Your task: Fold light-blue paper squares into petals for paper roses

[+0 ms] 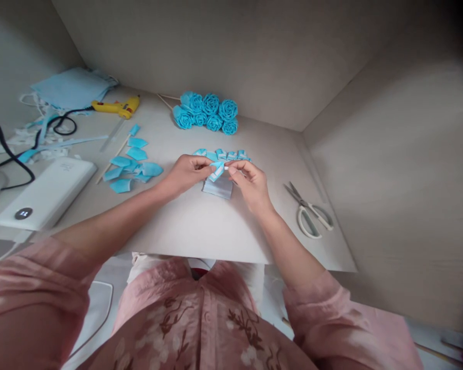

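Observation:
Near the middle of the table, my left hand (191,172) pinches a blue fabric piece (217,171) with a white strip along it. The fingers of my right hand (250,180) close on a small white strip (226,167) at the piece's right edge. Whether that strip is attached to the blue piece, I cannot tell. Just beyond my hands lies a row of blue pieces with white strips (232,154), partly covered by my fingers. A pale grey-blue folded square (217,189) rests on the table under my hands.
Blue wire-stemmed or stick-stemmed roses (210,104) lie at the back. Loose blue petals (119,186) and a thin stick (113,162) are on the left, with a yellow glue gun (119,107), blue masks (73,87) and a white power bank (48,192). Scissors (308,208) lie right.

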The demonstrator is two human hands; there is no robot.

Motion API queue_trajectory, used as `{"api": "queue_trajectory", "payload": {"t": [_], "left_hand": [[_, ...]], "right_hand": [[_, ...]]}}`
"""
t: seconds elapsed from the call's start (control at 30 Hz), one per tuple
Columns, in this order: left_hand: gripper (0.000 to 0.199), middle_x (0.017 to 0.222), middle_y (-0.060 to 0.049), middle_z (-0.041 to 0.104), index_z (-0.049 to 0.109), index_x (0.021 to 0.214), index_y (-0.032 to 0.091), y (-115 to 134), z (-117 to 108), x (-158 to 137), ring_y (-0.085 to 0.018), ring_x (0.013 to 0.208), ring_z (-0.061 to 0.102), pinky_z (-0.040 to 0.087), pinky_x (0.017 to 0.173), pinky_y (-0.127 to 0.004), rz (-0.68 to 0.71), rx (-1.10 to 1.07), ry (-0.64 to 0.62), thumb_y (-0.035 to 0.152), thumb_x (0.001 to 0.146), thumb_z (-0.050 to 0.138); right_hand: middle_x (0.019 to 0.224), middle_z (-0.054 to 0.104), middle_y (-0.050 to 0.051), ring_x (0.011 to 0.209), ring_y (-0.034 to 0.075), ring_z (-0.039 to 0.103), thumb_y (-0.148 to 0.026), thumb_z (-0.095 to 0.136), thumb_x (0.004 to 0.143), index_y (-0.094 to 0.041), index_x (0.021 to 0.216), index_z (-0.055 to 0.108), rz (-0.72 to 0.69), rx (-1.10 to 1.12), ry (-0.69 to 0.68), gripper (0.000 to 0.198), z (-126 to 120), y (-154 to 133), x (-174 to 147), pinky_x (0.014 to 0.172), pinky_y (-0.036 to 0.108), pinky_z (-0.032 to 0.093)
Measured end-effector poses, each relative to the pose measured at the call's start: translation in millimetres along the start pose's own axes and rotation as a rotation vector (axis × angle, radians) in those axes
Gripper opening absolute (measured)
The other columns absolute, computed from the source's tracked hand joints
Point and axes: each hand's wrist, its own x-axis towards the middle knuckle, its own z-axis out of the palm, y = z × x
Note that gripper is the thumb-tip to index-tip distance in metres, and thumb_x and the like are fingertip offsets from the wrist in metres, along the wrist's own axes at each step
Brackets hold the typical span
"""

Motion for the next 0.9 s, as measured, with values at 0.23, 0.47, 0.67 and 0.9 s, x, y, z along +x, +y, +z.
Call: {"api": "queue_trajectory", "payload": {"t": [0.23, 0.47, 0.67, 0.9], "left_hand": [[0.024, 0.056, 0.003, 0.053, 0.068, 0.066, 0.014, -0.5, 1.2, -1.2, -0.009, 0.054, 0.044, 0.033, 0.053, -0.023, 0.021, 0.052, -0.093, 0.037, 0.073, 0.069], [0.025, 0.056, 0.002, 0.056, 0.071, 0.074, 0.015, 1.4, 0.7, -1.7, -0.009, 0.052, 0.048, 0.037, 0.050, -0.022, -0.055, -0.063, -0.122, 0.040, 0.073, 0.071], [0.022, 0.056, 0.000, 0.059, 0.072, 0.074, 0.013, 0.6, -1.0, -0.4, -0.009, 0.052, 0.049, 0.039, 0.051, -0.022, -0.131, -0.110, -0.019, 0.034, 0.070, 0.073], [0.022, 0.056, 0.001, 0.059, 0.071, 0.069, 0.013, -0.9, 1.4, -0.5, -0.008, 0.052, 0.046, 0.035, 0.052, -0.023, -0.050, -0.030, 0.021, 0.035, 0.070, 0.071]], "right_hand": [[0.095, 0.069, 0.001, 0.088, 0.016, 0.065, -0.043, 0.074, 0.077, -0.028, 0.101, 0.061, -0.019, 0.024, -0.010, 0.032, 2.9, 3.3, 1.1, 0.079, 0.031, 0.056], [0.085, 0.060, -0.002, 0.075, 0.014, 0.060, -0.047, 0.072, 0.079, -0.030, 0.111, 0.053, 0.031, 0.086, -0.009, 0.040, 2.8, 6.4, 2.4, 0.071, 0.029, 0.056], [0.090, 0.064, 0.000, 0.084, 0.015, 0.063, -0.048, 0.068, 0.083, -0.028, 0.107, 0.057, 0.000, 0.051, 0.004, 0.033, 0.7, 4.8, 1.9, 0.077, 0.030, 0.054], [0.110, 0.067, 0.003, 0.113, 0.021, 0.061, -0.032, 0.067, 0.084, -0.027, 0.079, 0.067, -0.178, -0.214, -0.008, 0.008, -1.5, 0.7, -0.2, 0.100, 0.042, 0.048]]}}
